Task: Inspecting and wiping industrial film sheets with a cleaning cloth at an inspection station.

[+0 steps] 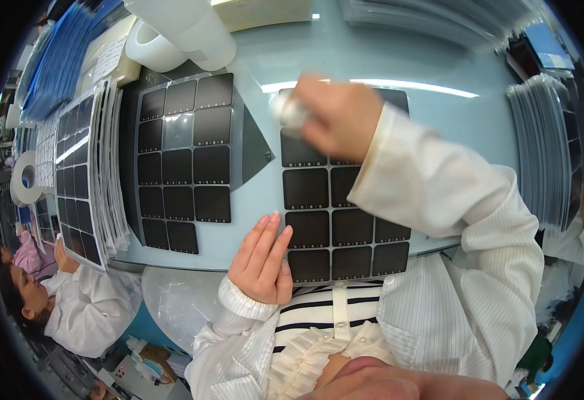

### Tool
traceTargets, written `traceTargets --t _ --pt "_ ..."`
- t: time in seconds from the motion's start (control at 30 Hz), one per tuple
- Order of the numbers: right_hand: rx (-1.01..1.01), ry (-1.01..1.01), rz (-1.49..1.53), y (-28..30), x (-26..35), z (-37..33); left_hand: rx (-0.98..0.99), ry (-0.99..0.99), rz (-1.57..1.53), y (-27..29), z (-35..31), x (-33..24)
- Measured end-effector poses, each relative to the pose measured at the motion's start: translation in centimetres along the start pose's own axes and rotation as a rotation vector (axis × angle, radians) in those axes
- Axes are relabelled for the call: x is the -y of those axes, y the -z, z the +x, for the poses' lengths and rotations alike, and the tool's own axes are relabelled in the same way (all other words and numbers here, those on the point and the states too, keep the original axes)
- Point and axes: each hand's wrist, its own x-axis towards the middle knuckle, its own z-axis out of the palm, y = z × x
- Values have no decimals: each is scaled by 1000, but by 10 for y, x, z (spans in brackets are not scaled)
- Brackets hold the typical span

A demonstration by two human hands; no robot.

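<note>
- Here, the right hand (335,117) was closed around a small white wad (290,112) — a cloth or pad, too blurred to tell which — and pressed it on the top left corner of the near sheet of dark squares (345,227).
- The left hand (263,261) lay flat with fingers together, holding nothing, its fingertips touching that sheet's lower left edge.
- The sheet lay on the pale blue table (438,107) just in front of the person; as a judgement, the wiping stood at the upper rows, with the lower rows left to do.
- A second sheet of dark squares (184,160) lay to the left, apart from both hands — whether it had been wiped could not be told.
- Stacked sheets (82,173) stood further left, another stack (548,153) at the right, and white rolls (185,33) at the far edge.
- A co-worker in white (85,307) sat at lower left.
</note>
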Motion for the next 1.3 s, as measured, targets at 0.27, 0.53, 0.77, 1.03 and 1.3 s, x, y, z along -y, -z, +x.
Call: traceTargets --t 0.27,0.53,0.77,1.03,1.3 --pt "189 52 40 28 34 -49 -34 -13 3 -4 1 1" --pt "162 -300 6 74 20 -86 -43 -24 44 -3 0 0" --pt "-207 -412 -116 80 -26 -90 -74 -43 40 -7 0 0" --pt "-39 -336 -17 72 -8 -95 -64 -23 64 -7 -1 -3" --pt "145 -50 12 66 3 -88 -29 12 58 -7 -2 -1"
